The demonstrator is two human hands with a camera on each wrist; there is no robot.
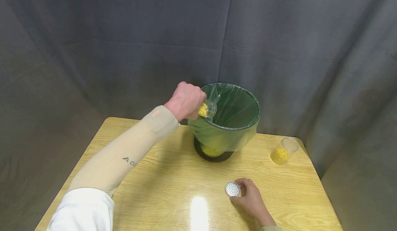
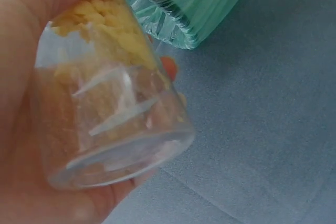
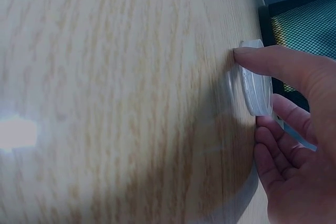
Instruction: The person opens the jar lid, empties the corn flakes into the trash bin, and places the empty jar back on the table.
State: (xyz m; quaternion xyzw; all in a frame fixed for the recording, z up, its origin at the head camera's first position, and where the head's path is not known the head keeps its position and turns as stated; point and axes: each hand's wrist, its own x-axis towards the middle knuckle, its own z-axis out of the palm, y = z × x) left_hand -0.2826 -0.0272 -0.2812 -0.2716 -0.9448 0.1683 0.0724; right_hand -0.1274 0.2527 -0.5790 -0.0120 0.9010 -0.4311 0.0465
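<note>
My left hand (image 1: 187, 100) grips a clear jar (image 2: 115, 103) of yellow bits, tipped so that its mouth leans over the rim of a mesh bin (image 1: 237, 128) lined with a thin green bag. In the left wrist view the yellow bits (image 2: 105, 17) have slid toward the mouth end, while the jar's base faces the camera. Between thumb and fingers my right hand (image 1: 250, 198) holds a round lid (image 1: 232, 189) just over the table, its silvery inner face turned up. The right wrist view shows the lid's clear rim (image 3: 255, 80) edge-on beside the thumb.
A second clear jar (image 1: 284, 150) with yellow bits stands near the table's right back corner. Yellow material shows through the bin's mesh near its dark base (image 1: 214, 157). Grey curtains (image 1: 139, 52) hang behind and along both sides of the wooden table (image 1: 173, 182).
</note>
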